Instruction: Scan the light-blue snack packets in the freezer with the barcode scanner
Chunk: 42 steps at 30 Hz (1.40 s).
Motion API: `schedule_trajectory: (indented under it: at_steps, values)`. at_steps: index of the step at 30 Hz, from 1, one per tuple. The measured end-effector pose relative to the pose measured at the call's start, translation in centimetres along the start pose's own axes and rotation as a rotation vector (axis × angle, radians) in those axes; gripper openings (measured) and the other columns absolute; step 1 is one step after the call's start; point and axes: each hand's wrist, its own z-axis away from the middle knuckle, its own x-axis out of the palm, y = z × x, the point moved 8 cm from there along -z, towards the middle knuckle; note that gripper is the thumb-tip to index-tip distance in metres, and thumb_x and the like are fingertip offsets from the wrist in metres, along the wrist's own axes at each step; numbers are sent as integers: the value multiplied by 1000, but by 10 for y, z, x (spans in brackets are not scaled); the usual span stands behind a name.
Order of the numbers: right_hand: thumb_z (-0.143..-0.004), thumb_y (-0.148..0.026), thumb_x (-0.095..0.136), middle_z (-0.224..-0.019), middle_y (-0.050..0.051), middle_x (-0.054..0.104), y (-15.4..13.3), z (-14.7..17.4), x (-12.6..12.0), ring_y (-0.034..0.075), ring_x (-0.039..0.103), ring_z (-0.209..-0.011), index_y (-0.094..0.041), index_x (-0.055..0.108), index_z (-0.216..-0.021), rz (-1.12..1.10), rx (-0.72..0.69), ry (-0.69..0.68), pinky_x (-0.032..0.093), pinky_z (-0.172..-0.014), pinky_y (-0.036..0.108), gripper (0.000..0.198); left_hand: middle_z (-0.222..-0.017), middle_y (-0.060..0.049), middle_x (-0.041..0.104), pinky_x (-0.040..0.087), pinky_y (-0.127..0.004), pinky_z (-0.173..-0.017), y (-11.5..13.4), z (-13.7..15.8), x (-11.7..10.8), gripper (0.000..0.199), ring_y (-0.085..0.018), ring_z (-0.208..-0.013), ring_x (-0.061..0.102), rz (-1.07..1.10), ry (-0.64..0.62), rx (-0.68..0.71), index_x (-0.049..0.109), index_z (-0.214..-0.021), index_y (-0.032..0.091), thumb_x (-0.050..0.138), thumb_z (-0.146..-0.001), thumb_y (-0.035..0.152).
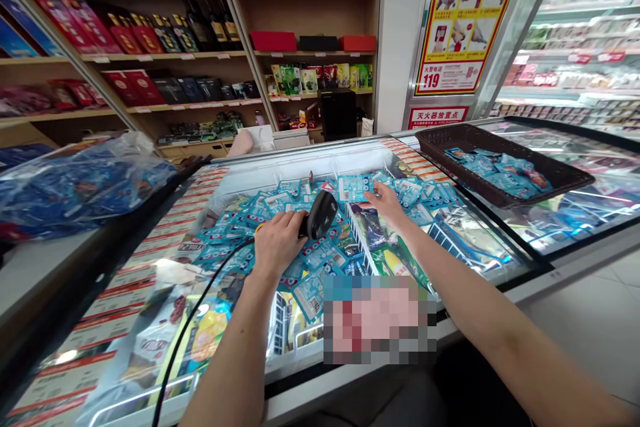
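My left hand [280, 239] is wrapped round the handle of a black barcode scanner [323, 215], whose head points away to the right. Its black cable [193, 320] trails down toward the lower left. In my right hand [386, 203] a light-blue snack packet [354, 188] is gripped by its right end, with its printed back and barcode showing. Many similar blue packets [320, 257] lie spread over the glass lid below both hands. The scanner head is to the left of the held packet and apart from it.
A brown plastic basket [425, 147] with several blue packets stands on the freezer's right part. At the left lies a clear plastic bag of blue packages [85, 180]. Under the glass are frozen goods in white wire baskets [363, 240]. Shelves of boxes and bottles [200, 57] stand behind.
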Motion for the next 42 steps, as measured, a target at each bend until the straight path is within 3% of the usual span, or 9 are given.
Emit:
schedule_trajectory:
  at_steps: [7, 19, 42]
  values:
    - [-62, -50, 68, -63, -4, 53, 16, -3, -3, 17, 60, -71, -22, 46, -71, 115, 34, 10, 58, -63, 39, 37, -91, -7, 64, 40, -33, -66, 9, -2, 4, 34, -24, -90, 57, 4, -60, 37, 55, -110, 20, 54, -77, 29]
    - [-66, -47, 67, -75, -1, 64, 17, 1, -6, 23, 67, -84, -24, 46, -91, 54, 90, 16, 57, -64, 39, 40, -95, -9, 64, 42, -35, -70, 10, -3, 7, 38, -26, -93, 57, -2, -124, 20, 54, -112, 20, 57, -75, 31]
    - [-68, -42, 66, -85, 1, 65, 16, 2, -3, 21, 67, -83, -24, 46, -97, 55, 90, 12, 57, -63, 38, 40, -93, -9, 63, 40, -34, -67, 11, -3, 8, 32, -26, -93, 56, 32, -128, 25, 55, -108, 21, 54, -79, 33]
